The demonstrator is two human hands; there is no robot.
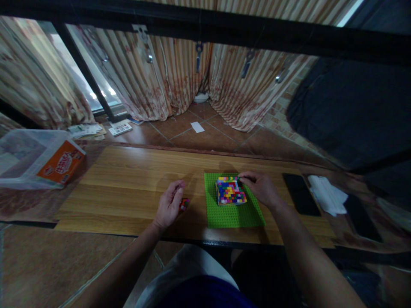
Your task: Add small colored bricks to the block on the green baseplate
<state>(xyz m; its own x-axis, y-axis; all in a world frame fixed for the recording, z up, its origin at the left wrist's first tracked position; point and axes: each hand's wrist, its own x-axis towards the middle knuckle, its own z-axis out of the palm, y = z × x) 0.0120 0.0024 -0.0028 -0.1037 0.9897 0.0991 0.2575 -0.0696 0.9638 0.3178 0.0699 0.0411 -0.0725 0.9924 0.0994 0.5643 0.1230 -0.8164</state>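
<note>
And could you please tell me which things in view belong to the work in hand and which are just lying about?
In the work:
multicoloured brick build, at the right hand
green studded baseplate beneath it
small bricks beside the left hand

Apparently lying about:
flat black slab
orange-labelled clear box
white sheet

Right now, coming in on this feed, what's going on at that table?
A person is handling a multicoloured brick structure that sits on a green baseplate. The right hand has its fingertips at the structure's far right corner; whether they pinch a brick is too small to tell. The left hand is over the wooden table, beside some small, mostly red bricks. A dark flat object lies right of the baseplate.
</note>
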